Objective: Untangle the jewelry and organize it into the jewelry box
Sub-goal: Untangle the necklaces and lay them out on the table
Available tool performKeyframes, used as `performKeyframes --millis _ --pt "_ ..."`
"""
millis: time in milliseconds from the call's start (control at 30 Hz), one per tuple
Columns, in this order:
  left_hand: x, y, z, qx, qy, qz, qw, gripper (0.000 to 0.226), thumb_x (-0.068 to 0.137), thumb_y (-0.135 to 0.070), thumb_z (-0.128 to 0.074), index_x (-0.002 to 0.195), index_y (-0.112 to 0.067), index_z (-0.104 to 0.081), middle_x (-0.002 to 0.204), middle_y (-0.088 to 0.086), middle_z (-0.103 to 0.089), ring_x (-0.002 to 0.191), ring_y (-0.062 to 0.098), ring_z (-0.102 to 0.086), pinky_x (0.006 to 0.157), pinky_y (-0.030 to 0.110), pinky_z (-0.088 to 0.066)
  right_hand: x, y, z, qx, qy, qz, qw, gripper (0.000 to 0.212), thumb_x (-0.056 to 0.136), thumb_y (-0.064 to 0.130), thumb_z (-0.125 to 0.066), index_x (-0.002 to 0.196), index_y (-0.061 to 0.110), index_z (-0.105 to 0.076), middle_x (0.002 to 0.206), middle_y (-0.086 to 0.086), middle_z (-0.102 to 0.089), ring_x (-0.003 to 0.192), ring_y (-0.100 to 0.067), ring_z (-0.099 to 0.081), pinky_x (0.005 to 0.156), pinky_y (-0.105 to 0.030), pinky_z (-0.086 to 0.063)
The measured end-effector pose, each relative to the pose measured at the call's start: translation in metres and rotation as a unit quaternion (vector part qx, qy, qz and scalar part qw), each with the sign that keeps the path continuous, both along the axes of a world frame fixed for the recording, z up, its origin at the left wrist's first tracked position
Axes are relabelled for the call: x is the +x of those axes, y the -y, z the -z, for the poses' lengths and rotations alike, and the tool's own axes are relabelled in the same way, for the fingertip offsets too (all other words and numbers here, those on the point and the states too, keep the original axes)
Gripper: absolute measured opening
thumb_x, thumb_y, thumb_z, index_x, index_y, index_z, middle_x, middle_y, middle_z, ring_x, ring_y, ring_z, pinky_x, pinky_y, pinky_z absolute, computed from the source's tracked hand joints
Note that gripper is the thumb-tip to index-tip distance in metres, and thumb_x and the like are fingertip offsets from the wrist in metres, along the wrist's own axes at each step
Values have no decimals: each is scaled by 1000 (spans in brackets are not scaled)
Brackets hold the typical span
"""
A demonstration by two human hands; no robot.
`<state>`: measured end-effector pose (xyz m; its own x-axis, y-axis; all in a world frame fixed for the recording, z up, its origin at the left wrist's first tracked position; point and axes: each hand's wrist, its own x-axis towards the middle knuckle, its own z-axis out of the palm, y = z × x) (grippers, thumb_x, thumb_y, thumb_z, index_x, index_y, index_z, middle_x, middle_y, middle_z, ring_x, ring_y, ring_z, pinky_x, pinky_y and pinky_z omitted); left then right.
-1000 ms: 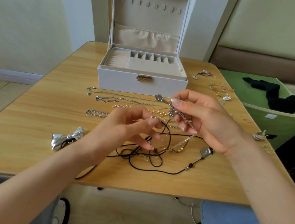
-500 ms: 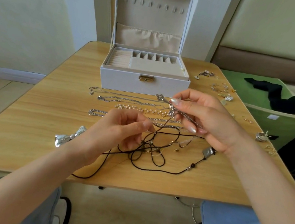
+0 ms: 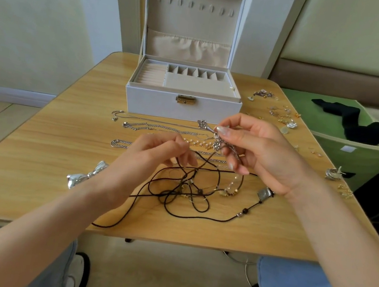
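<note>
A tangle of black cord necklaces (image 3: pixel 178 189) with gold bits lies on the wooden table (image 3: pixel 41 150) in front of me. My left hand (image 3: pixel 148 160) pinches a strand of the black cord and lifts it. My right hand (image 3: pixel 260 153) holds a silver flower-charm piece (image 3: pixel 210 134) just above the tangle, its chain running down into the cords. The white jewelry box (image 3: pixel 183 106) stands open behind, its lid upright and its beige compartments bare. Silver chains (image 3: pixel 152 128) and a pearl strand (image 3: pixel 195 142) lie straight in front of the box.
A silver bow clip (image 3: pixel 85 175) lies at the left by my forearm. Small earrings and charms (image 3: pixel 283 117) are scattered at the table's right side, with silver ear cuffs (image 3: pixel 332 173) near the right edge. A green bin (image 3: pixel 371 159) with black fabric stands to the right.
My left hand has risen and drawn the black cord upward and toward the left. My right hand stays in place with the silver flower piece.
</note>
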<state>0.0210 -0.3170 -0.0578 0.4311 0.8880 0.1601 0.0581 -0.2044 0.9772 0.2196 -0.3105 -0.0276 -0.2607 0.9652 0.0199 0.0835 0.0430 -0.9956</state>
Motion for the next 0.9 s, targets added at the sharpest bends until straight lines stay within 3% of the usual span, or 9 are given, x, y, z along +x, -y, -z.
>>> performKeyframes --millis 67,233,367,533,600,667,767,900 --pt "0 -1 0 -24 41 -2 999 24 74 -35 -53 53 -23 -56 79 4 -71 80 13 -64 77 21 -50 0 0 0 1 -1 -1 1000 6 82 14 -60 86 12 -58 60 -2 -58 40 -10 -47 32 -15 -31" --pt "-5 -8 -2 -106 131 -50 984 21 74 -21 -43 57 -13 -34 73 10 -69 66 18 -64 63 24 -54 6 -2 -4 -1 3 13 1000 7 80 14 -61 86 11 -59 62 -5 -58 36 -7 -41 29 -13 -22" --pt "-7 -6 -6 -127 171 -43 976 33 91 -8 -34 58 -13 -34 76 14 -69 70 21 -67 64 26 -57 9 -1 -4 2 -1 13 1000 11 77 17 -62 85 11 -59 63 -5 -58 36 -8 -41 30 -13 -23" --pt "-2 -2 -6 -101 132 21 986 21 85 -17 -41 72 -3 -51 94 17 -71 78 24 -69 63 30 -56 2 1 -1 11 -25 -15 1000 14 74 20 -62 84 12 -58 60 -2 -56 45 -13 -51 35 -17 -36" --pt "1 0 -5 -80 91 26 992 27 82 -21 -43 65 -16 -64 94 16 -71 78 25 -69 61 28 -54 -1 2 0 15 -36 -24 999 13 74 19 -62 85 11 -58 60 -1 -56 48 -14 -52 37 -19 -40" --pt "3 2 -4 -66 62 34 995 26 83 -22 -45 64 -18 -63 94 15 -72 83 27 -69 65 29 -55 -3 1 -1 17 -49 -31 998 14 75 19 -61 86 11 -58 60 -1 -56 50 -14 -53 39 -19 -41" --pt "3 3 -1 -53 27 45 997 23 85 -22 -48 76 -2 -55 93 13 -72 88 24 -69 76 33 -56 -5 1 -1 21 -57 -34 998 14 75 18 -61 86 10 -58 61 -1 -56 52 -14 -53 41 -20 -42" --pt "6 7 0 -29 -25 30 999 23 93 -13 -54 82 6 -56 89 10 -73 83 19 -70 70 25 -55 -4 1 -1 22 -42 -32 998 14 75 19 -62 86 11 -59 62 -1 -57 54 -14 -54 42 -20 -43"
